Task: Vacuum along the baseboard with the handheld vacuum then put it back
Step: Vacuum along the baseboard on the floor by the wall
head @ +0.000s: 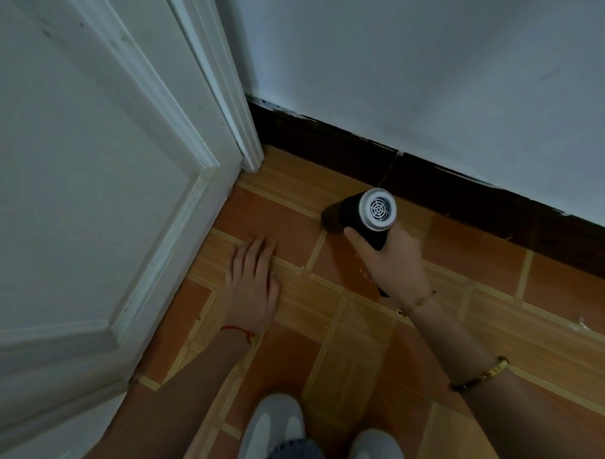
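A small black handheld vacuum (354, 214) with a round white vented rear cap is gripped in my right hand (389, 263). Its dark nozzle end points left and down onto the tiled floor, a short way in front of the dark baseboard (433, 185) that runs diagonally under the white wall. My left hand (253, 279) lies flat on the floor tiles, fingers spread, holding nothing, left of the vacuum.
A white panelled door (90, 187) and its frame fill the left side, meeting the baseboard at the corner. Orange and wood-pattern floor tiles (496, 322) spread to the right. My two light shoes (277, 431) stand at the bottom edge.
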